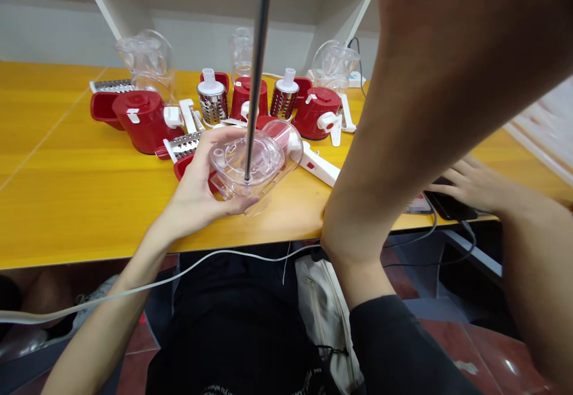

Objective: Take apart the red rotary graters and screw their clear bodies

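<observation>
My left hand is wrapped around a clear plastic hopper, holding it above the table's front edge. A long, thin metal rod comes down from the top of the view, and its tip meets the hopper. The rod's upper end lies outside the view. My right arm is raised close to the camera, and its hand is out of sight. Just behind the hopper are a drum grater, a red part partly hidden by my left hand, and a white crank handle.
Red grater bodies, grating drums and clear hoppers stand along the back of the yellow table. A co-worker's hand rests by a dark phone. A white cable crosses in front of the table.
</observation>
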`<act>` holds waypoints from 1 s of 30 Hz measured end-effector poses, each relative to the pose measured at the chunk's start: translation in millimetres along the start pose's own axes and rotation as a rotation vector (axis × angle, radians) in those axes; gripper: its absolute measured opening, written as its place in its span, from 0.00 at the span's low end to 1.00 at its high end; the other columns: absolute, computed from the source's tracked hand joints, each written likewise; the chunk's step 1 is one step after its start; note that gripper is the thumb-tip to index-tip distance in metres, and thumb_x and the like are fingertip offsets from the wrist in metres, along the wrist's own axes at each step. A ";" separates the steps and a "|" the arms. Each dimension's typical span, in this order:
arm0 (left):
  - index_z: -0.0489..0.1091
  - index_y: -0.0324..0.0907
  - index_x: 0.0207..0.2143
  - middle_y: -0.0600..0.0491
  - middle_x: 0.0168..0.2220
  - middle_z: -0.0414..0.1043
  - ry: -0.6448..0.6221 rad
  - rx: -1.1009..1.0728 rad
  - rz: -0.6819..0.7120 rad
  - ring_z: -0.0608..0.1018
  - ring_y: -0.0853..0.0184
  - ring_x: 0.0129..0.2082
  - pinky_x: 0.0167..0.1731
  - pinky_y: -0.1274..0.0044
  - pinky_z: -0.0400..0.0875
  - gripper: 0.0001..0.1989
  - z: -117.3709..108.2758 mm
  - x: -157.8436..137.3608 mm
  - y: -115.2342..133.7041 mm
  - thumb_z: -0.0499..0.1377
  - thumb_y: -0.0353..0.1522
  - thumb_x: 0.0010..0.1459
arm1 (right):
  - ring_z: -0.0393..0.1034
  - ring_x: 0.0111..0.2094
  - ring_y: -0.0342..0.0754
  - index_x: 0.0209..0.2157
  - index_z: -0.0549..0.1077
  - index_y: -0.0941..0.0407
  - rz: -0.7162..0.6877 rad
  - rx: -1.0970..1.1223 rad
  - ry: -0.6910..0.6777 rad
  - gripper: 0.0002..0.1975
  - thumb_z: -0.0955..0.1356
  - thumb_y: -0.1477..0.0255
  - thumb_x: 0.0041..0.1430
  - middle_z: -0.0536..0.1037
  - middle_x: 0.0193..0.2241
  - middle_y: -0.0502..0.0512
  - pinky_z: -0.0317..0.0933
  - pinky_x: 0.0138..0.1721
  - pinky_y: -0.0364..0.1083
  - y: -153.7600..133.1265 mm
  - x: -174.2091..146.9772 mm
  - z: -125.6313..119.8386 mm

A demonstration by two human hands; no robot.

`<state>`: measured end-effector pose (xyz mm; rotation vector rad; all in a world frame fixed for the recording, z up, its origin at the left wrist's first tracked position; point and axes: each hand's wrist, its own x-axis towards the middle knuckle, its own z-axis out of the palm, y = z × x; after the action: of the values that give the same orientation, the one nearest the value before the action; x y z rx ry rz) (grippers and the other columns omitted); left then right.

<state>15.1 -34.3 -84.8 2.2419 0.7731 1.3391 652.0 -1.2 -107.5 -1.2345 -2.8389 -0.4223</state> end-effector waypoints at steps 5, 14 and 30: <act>0.61 0.53 0.64 0.46 0.64 0.65 0.004 0.023 -0.014 0.70 0.49 0.65 0.67 0.55 0.67 0.42 0.3 -0.5 0.8 0.74 0.50 0.51 | 0.28 0.80 0.36 0.44 0.79 0.60 -0.103 -0.282 0.096 0.27 0.51 0.69 0.68 0.52 0.69 0.49 0.25 0.87 0.50 -61.7 -11.6 -38.3; 0.61 0.51 0.64 0.46 0.63 0.66 0.002 0.063 0.006 0.70 0.49 0.65 0.66 0.56 0.69 0.42 0.2 -0.2 1.7 0.74 0.49 0.52 | 0.43 0.78 0.41 0.36 0.80 0.59 -0.206 -0.469 0.119 0.10 0.65 0.74 0.59 0.68 0.60 0.45 0.44 0.85 0.58 -119.3 -14.6 -57.7; 0.62 0.51 0.63 0.46 0.62 0.66 0.009 0.005 -0.007 0.71 0.50 0.64 0.65 0.57 0.70 0.43 0.5 0.6 4.9 0.75 0.48 0.50 | 0.40 0.79 0.45 0.33 0.76 0.66 -0.223 -0.285 0.151 0.22 0.58 0.66 0.68 0.72 0.54 0.51 0.38 0.83 0.63 -111.3 -6.1 -51.1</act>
<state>17.0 -37.7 -81.7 2.2363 0.7874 1.3471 571.3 -90.9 -85.7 -0.8700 -2.8647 -0.9139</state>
